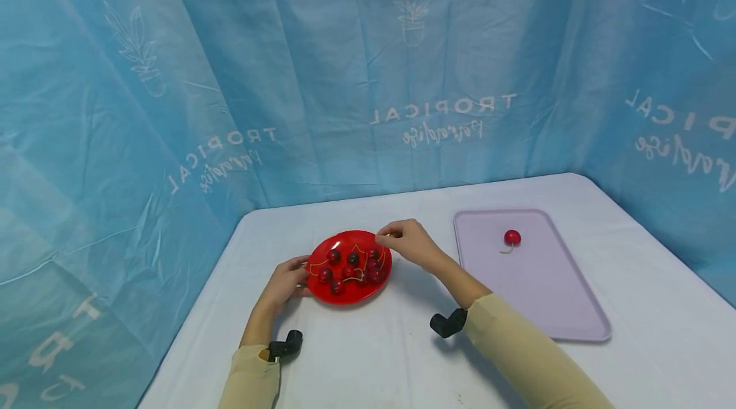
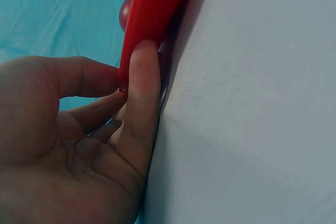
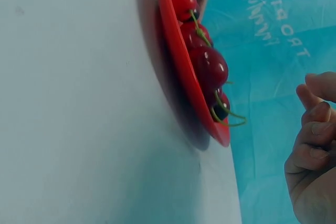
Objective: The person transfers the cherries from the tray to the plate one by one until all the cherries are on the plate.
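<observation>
A red plate (image 1: 351,298) bearing several dark red cherries (image 1: 337,286), some with green stems, is in front of me. My left hand (image 1: 285,282) grips its left rim. In the left wrist view, the thumb lies at the plate's edge and a finger (image 2: 144,85) reaches underneath, between plate and table. Over the plate's right rim hovers my right hand (image 1: 409,243), its thumb and fingers loosely bent with the tips close together. The right wrist view shows these fingers (image 3: 315,129) beside the cherries, with nothing visible between them.
To the right lies a light purple tray (image 1: 517,307) with one bright red cherry (image 1: 512,238) on it, stem toward me. A white cloth covers the table (image 1: 368,358). Blue printed curtains (image 1: 356,77) hang behind and at both sides.
</observation>
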A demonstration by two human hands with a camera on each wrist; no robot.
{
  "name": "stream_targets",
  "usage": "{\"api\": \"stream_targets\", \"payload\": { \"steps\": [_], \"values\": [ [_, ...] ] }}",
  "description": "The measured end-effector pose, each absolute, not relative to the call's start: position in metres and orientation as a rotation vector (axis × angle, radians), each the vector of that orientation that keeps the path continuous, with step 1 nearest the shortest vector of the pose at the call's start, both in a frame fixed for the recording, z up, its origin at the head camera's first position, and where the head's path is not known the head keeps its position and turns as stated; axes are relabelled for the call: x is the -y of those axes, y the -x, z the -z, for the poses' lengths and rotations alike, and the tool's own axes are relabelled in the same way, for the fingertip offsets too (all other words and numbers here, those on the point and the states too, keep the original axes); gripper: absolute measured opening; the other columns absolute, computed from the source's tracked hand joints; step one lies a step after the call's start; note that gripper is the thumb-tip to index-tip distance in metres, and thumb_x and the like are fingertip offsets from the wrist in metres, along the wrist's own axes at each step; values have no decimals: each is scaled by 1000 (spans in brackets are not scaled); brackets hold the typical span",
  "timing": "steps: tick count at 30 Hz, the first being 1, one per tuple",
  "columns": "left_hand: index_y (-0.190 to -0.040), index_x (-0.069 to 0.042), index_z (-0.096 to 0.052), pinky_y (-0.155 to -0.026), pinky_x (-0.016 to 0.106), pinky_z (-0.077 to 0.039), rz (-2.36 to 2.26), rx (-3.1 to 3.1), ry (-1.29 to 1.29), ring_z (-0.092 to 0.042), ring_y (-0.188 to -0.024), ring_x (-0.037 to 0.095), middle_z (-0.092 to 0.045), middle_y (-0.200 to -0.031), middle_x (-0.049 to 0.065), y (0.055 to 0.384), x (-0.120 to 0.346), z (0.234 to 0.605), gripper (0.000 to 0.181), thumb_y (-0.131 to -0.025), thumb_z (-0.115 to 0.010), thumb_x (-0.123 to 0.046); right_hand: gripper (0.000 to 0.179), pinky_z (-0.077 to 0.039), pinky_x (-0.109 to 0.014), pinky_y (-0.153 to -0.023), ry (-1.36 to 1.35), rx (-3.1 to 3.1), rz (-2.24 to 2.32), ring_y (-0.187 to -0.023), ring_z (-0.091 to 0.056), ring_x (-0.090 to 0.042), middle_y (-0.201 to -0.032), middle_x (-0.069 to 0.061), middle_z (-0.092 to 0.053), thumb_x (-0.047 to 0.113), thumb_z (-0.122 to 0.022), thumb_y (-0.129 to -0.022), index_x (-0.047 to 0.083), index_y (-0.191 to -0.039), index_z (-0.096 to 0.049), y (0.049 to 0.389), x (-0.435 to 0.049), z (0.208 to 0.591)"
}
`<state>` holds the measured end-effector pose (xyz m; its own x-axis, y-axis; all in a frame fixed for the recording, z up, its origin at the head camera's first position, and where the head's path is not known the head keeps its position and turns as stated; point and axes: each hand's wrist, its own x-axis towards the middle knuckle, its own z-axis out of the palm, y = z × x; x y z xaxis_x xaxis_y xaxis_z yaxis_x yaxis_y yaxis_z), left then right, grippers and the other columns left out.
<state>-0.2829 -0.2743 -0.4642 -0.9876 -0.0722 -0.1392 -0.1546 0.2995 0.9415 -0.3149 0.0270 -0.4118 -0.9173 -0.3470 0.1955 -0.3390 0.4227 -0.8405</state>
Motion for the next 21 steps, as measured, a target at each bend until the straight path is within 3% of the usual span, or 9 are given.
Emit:
{"api": "stream_targets", "payload": {
  "steps": [21],
  "values": [
    [-126,-12,-48,-65,33,-53,-1807,-2487,221,-61,-77,24,-56,-111,11,281,275,465,43,-84,-55,-16,17,-47,-31,-63,566,-2651,1603,-77,-53,-18,-83,5,-62,35,-64,-80,23,-90,-69,318,-57,427]
  ]
}}
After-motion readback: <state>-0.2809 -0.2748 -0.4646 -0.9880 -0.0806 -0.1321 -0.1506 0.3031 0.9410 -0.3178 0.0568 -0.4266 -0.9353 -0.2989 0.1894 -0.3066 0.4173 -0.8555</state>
